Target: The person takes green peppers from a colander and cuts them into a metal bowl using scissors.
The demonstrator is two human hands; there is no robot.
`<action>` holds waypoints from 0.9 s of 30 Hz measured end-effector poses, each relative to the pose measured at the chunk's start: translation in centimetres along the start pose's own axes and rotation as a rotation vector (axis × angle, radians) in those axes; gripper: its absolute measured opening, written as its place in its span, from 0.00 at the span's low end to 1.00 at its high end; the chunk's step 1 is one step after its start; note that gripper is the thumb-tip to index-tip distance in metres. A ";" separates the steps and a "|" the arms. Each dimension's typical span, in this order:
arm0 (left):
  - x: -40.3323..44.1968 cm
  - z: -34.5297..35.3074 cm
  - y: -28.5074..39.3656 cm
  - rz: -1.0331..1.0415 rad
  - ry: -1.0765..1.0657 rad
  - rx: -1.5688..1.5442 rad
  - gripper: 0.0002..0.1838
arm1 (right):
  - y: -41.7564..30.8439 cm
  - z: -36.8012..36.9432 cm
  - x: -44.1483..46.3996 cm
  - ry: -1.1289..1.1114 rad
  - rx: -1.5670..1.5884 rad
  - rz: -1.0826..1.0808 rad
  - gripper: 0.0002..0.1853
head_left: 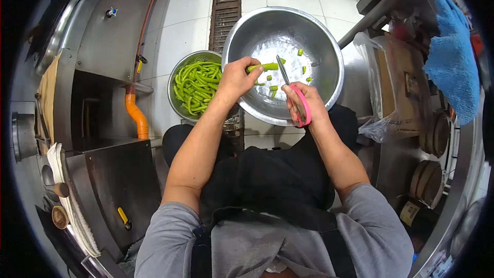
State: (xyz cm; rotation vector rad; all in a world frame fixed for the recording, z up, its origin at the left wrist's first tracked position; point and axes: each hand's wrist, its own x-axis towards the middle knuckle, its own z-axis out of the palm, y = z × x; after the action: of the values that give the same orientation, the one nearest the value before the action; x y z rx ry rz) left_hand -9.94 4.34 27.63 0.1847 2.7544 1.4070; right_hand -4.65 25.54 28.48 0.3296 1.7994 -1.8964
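Observation:
My left hand (239, 78) is closed on a long green pepper (266, 67) over a big metal bowl (335, 67). My right hand (307, 104) holds scissors with pink handles (304, 107), their blades pointing up beside the pepper's far end. Several short cut green pieces (304, 69) lie on the bowl's bottom. To the left, a smaller metal colander (174, 95) is full of whole green peppers (198, 86).
A floor drain grate (225, 7) runs between white tiles (188, 10). Steel cabinets and an orange pipe (136, 113) stand at the left. At the right are a blue cloth (453, 56), a cardboard box (406, 85) and plastic wrap (378, 126).

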 end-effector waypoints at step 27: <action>-1.9 0.9 -0.3 0.037 -0.161 -0.229 0.11 | 2.5 1.4 -6.1 0.081 -0.004 0.047 0.19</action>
State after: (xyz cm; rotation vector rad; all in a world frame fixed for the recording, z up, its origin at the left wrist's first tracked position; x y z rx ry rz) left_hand -8.04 4.69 26.84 0.3247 2.4521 1.6246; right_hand 2.02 25.34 29.46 0.4500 1.8311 -1.8710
